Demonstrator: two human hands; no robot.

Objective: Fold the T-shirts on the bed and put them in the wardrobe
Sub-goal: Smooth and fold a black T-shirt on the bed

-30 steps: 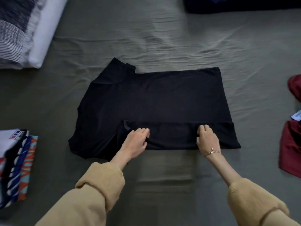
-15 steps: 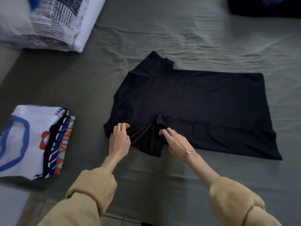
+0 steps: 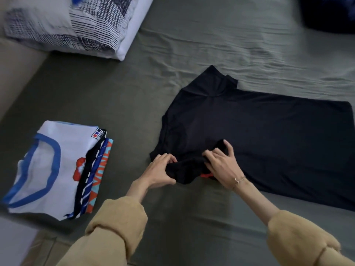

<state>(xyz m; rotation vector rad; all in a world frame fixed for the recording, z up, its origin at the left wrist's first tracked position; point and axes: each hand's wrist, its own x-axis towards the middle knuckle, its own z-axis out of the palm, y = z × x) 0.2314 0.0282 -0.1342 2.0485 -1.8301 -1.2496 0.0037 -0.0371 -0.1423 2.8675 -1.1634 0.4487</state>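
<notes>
A black T-shirt (image 3: pixel 259 135) lies flat on the grey-green bed sheet (image 3: pixel 134 104), its neck toward the left and its near long edge folded in. My left hand (image 3: pixel 159 172) and my right hand (image 3: pixel 222 164) both grip the near sleeve, which is bunched and lifted between them. A bit of red shows under the sleeve by my right hand. A stack of folded T-shirts (image 3: pixel 53 169), white with blue trim on top, sits on the bed at the left.
A striped pillow (image 3: pixel 76 25) lies at the far left. Some dark fabric (image 3: pixel 330 14) sits in the far right corner. The bed's near edge and a strip of floor (image 3: pixel 44 248) show at the lower left.
The view has swung left along the shirt. Both hands left the folded hem, moved to the near sleeve and now grip and lift it.
</notes>
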